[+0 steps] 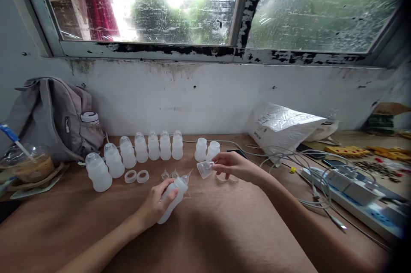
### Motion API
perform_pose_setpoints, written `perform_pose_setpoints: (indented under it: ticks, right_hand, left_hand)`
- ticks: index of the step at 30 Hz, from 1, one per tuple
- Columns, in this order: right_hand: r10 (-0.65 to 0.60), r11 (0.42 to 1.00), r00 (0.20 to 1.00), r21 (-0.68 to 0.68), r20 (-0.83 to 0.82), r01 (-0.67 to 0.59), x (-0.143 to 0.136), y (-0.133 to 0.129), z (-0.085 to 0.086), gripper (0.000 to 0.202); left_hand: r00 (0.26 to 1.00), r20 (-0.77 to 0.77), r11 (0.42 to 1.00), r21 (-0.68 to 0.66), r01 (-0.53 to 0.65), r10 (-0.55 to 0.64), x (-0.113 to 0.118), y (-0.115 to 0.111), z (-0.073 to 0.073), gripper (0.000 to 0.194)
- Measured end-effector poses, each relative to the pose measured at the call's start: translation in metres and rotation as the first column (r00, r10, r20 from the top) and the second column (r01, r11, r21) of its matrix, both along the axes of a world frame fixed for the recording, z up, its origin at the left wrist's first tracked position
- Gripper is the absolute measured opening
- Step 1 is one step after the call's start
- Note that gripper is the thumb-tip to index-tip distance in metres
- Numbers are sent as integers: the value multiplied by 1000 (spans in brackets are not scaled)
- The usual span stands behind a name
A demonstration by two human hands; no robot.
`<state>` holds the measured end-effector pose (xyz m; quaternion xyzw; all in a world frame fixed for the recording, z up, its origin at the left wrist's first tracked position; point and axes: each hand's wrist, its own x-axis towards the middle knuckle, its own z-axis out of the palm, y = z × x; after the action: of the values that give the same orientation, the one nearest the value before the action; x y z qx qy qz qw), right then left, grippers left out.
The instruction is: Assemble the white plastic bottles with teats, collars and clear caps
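My left hand [158,202] is wrapped round a translucent white baby bottle [171,204], tilted with its top to the upper right. A clear nipple [187,176] in a collar tops this bottle. To its right, my right hand [229,165] pinches a clear cap [204,169], held apart from the bottle. Loose nipples [165,174] and two white collar rings [143,176] lie on the table behind my left hand. Two open bottles [201,149] stand beyond my right hand, and clear discs or caps [222,177] lie partly hidden under it.
Several capped baby bottles [153,146] stand in a curved row at the back left. A grey backpack [51,114] and an iced drink [32,163] are at far left. Right of my arm lie tangled cables [316,178], a power strip [346,200] and a silver-white bag [282,125].
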<state>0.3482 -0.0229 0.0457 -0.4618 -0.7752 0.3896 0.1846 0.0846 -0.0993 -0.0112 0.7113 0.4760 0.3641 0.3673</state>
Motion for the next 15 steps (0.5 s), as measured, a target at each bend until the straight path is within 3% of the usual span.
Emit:
perform_pose_setpoints:
  ticks: [3, 9, 15]
  right_hand:
    - [12, 999, 993, -44, -121, -17, -12, -4, -5, 38]
    - [44, 989, 986, -133, -161, -66, -28, -6, -23, 41]
    - [108, 976, 980, -170, -165, -136, -32, -8, -26, 40]
  left_hand:
    - [999, -17, 999, -24, 49, -49, 1, -1, 4, 37]
    - [992, -15, 991, -57, 123, -125, 0, 3, -3, 40]
    - [990, -25, 989, -54, 140, -142, -1, 5, -11, 38]
